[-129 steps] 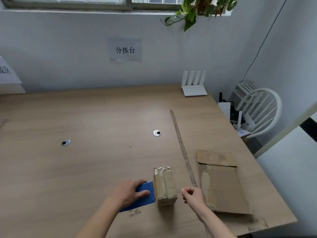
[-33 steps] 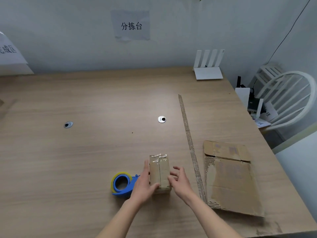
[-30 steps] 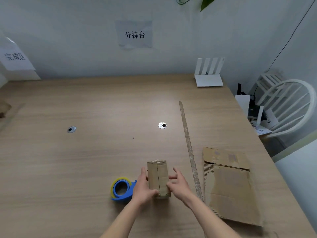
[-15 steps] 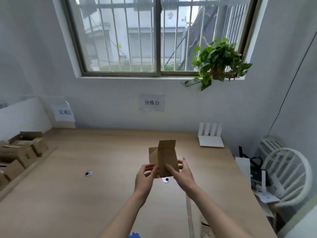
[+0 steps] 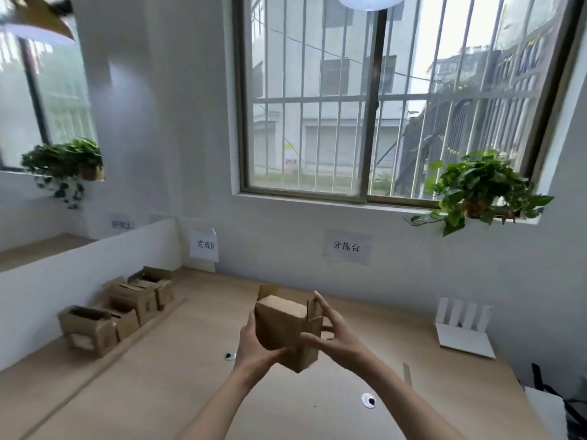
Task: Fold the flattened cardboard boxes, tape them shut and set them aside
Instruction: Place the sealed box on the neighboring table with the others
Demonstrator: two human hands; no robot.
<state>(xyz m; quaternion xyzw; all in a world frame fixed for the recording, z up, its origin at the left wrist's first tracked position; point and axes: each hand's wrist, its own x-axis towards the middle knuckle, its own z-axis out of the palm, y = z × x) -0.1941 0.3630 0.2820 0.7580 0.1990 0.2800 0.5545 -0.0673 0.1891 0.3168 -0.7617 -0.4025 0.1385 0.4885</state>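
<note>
Box (image 5: pixel 287 328), a second ago resting on the table (image 5: pixel 152 385) beside the tape dispenser, is now lifted above it, clasped between left hand (image 5: pixel 254 347) and right hand (image 5: pixel 333 336), far-end flaps still open, so taping remains.

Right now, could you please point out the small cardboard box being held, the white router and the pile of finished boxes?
small cardboard box (image 5: pixel 279 325): head view, its near flat face.
white router (image 5: pixel 464 339): head view, its flat base.
pile of finished boxes (image 5: pixel 133 301): head view, a middle box's side.
</note>
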